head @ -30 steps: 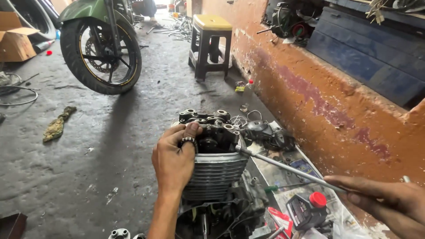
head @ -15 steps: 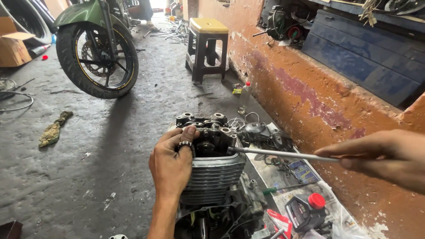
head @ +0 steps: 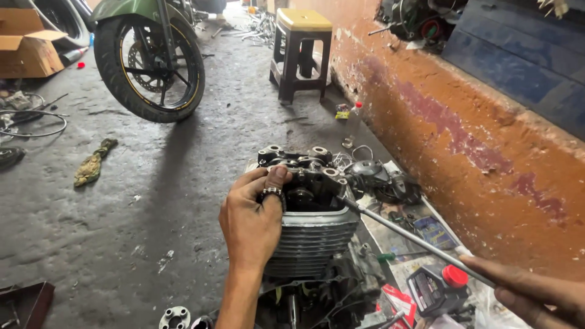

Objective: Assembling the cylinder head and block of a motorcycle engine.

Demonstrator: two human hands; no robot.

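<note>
A motorcycle engine with a finned silver cylinder [head: 314, 237] and a dark cylinder head [head: 301, 173] stands on the concrete floor. My left hand [head: 253, 216], with a ring on one finger, grips the left side of the head, thumb on top. In my right hand [head: 536, 295], at the lower right corner, I hold a long thin metal rod [head: 414, 237]. Its far tip rests against the right edge of the head.
A green motorcycle's wheel [head: 152, 61] stands at the back left, next to a cardboard box [head: 30, 49]. A yellow-topped stool [head: 301, 52] sits by the orange wall [head: 463, 134]. Engine parts [head: 381, 180], a dark oil bottle with red cap [head: 439, 286] and a rag [head: 91, 164] lie around.
My right hand has dropped from mid-right back to the lower right corner, tilting the rod downward. My left hand stays on the cylinder head.
</note>
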